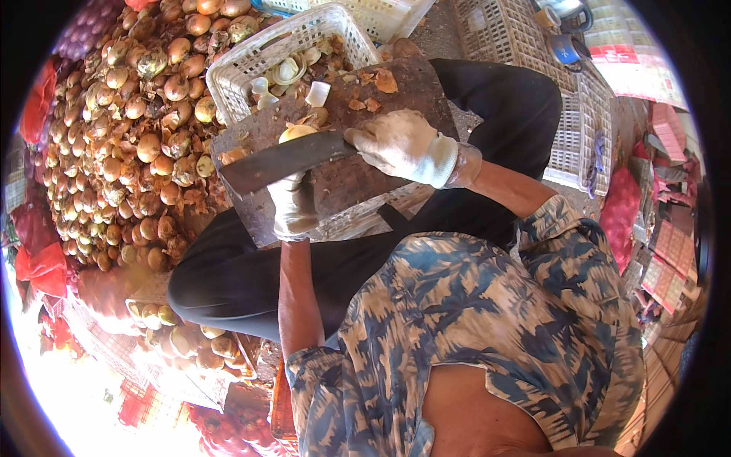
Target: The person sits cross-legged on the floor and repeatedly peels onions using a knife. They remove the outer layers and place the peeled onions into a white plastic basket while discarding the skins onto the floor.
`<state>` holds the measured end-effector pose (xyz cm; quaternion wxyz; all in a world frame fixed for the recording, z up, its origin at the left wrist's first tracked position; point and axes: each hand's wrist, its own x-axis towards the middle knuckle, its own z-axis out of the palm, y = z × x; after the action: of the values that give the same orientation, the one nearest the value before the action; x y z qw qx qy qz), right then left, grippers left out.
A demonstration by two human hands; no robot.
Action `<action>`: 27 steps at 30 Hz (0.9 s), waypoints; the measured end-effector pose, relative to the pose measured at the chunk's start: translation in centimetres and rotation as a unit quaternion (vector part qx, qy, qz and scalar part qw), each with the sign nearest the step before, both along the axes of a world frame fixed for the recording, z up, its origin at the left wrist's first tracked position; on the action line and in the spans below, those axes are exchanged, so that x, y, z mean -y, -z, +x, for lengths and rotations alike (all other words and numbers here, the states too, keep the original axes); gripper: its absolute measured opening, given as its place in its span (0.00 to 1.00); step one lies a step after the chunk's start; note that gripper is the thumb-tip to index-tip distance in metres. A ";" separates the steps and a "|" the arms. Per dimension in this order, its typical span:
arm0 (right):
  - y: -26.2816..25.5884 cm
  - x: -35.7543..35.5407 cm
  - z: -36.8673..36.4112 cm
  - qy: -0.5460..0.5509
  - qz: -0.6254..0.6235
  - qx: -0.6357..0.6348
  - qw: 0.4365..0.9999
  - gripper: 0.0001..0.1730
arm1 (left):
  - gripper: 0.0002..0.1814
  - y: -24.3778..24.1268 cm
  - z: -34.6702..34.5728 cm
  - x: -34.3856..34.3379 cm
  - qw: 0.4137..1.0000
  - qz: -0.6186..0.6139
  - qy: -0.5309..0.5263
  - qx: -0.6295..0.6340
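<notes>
My right hand (400,143), in a whitish work glove, grips the handle end of a broad-bladed knife (285,163). The dark blade reaches left across a worn wooden board (354,183) and over my left hand (294,208). That hand is gloved too, and the blade hides its fingers. Just past the blade's far edge shows part of a pale yellow onion (297,132); whether my left fingers touch it is hidden. Onion skins (385,81) and a white onion piece (318,93) lie on the board's far side.
A white plastic crate (228,85) with onion scraps stands beyond the board. To the left spreads a large heap of onions (148,148). More crates (565,143) stand at right, with a blue mug (565,50) on top. My bent legs (502,108) flank the board.
</notes>
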<state>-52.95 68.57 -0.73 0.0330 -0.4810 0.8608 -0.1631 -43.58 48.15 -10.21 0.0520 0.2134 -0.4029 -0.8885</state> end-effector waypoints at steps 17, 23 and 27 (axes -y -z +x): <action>0.6 -1.2 -1.2 -0.099 0.003 -0.101 0.990 0.18 | 0.26 4.7 4.3 1.6 0.999 0.038 0.001 0.023; 3.6 -3.4 -3.9 -0.034 0.082 -0.020 0.996 0.12 | 0.29 -2.1 0.9 -0.3 0.997 -0.067 0.014 0.018; 5.6 -5.4 -6.0 0.177 0.087 0.116 0.973 0.15 | 0.34 -6.8 -0.7 -1.0 0.998 -0.057 0.023 -0.008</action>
<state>-58.93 73.97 -6.35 0.1451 -0.2939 0.9334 -0.1459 -44.29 49.15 -3.38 0.0464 0.1938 -0.4572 -0.8667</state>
